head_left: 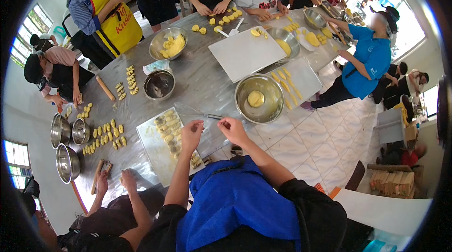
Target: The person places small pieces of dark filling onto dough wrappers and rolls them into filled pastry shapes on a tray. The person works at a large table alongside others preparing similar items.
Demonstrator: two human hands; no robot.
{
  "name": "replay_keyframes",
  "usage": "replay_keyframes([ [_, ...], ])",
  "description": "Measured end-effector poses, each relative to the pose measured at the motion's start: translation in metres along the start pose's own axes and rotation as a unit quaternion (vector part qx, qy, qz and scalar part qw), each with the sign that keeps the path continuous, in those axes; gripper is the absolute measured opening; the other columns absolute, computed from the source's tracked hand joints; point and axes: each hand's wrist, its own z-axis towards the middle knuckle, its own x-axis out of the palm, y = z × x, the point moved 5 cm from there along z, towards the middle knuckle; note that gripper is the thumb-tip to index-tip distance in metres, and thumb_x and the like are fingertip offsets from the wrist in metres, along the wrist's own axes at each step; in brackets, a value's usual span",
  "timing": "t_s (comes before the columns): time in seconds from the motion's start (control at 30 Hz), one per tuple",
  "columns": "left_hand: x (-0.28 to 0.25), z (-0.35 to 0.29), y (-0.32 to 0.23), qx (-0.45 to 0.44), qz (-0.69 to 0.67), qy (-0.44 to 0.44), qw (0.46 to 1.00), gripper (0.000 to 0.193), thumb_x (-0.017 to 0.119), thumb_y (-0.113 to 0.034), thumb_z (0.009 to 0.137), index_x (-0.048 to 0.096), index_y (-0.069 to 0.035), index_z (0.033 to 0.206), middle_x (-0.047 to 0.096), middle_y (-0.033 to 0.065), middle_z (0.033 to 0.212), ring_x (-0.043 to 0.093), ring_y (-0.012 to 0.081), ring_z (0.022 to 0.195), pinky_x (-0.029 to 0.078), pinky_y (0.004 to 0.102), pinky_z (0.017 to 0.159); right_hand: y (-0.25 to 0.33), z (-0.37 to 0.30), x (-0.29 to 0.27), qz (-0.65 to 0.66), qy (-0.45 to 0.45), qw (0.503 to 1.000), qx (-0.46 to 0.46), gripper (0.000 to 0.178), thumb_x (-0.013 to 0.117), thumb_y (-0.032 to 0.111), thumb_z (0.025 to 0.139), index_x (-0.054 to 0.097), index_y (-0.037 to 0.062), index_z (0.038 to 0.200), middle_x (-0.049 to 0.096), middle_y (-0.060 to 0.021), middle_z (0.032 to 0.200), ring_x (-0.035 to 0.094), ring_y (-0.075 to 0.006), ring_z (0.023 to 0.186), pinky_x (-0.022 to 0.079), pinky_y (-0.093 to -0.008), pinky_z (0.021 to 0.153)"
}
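Note:
My left hand (191, 134) and my right hand (232, 129) are raised side by side over the near edge of the steel table (202, 77), fingers curled inward. What they pinch, if anything, is too small to make out. Just beyond the fingertips lie a crumpled clear film (188, 109) and a thin dark-handled tool (214, 117). A flat tray (150, 150) with rows of shaped dough pieces sits by my left hand. A steel bowl (270, 89) holding a yellow dough ball (255, 98) stands ahead of my right hand.
A bowl of dark filling (159, 84), a bowl of yellow dough (168, 44), white boards (245, 53), a rolling pin (105, 88) and rows of dough pieces cover the table. Several people work around it; another person's hands (115, 181) rest at my left. Tiled floor lies to the right.

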Motion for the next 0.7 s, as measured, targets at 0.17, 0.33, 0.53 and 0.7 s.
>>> replay_keyframes([
  [0.17,-0.003,0.0,0.005,0.02,-0.011,-0.024,0.999,0.018,0.063,-0.012,0.09,0.067,0.002,0.1,0.066,0.0047,0.074,0.061,0.0098,0.065,0.049,0.0236,0.061,0.002,0.003,0.001,0.006,0.014,1.0,0.007,0.016,0.065,0.015,0.087,0.067,-0.0004,0.089,0.062,-0.0058,0.066,0.054,-0.0093,0.057,0.042,-0.0255,0.053],
  [0.33,-0.014,-0.002,0.003,-0.012,0.03,-0.051,0.998,0.016,0.065,-0.012,0.088,0.068,0.001,0.098,0.067,0.0067,0.074,0.059,0.0096,0.063,0.047,0.0257,0.059,-0.004,0.007,0.008,0.01,0.029,1.0,-0.002,0.016,0.066,0.018,0.085,0.068,0.0016,0.088,0.065,-0.0089,0.068,0.06,-0.0153,0.058,0.047,-0.0292,0.056],
  [0.53,-0.029,-0.007,0.002,-0.007,-0.006,-0.087,0.996,0.018,0.064,-0.014,0.089,0.068,0.002,0.097,0.067,0.0076,0.074,0.062,0.0108,0.065,0.049,0.0258,0.061,-0.001,0.014,0.023,0.0,0.04,0.999,-0.017,0.015,0.066,0.016,0.085,0.068,0.0017,0.088,0.064,-0.0063,0.066,0.057,-0.0124,0.056,0.045,-0.0276,0.054],
  [0.7,-0.052,-0.023,0.001,-0.029,0.006,-0.089,0.996,0.019,0.061,-0.015,0.092,0.067,0.002,0.099,0.067,0.0064,0.076,0.063,0.0108,0.07,0.051,0.0253,0.065,0.009,0.018,0.045,0.026,0.082,0.996,-0.03,0.014,0.066,0.014,0.086,0.067,0.0002,0.088,0.059,-0.0019,0.062,0.051,-0.0075,0.055,0.041,-0.0244,0.052],
])
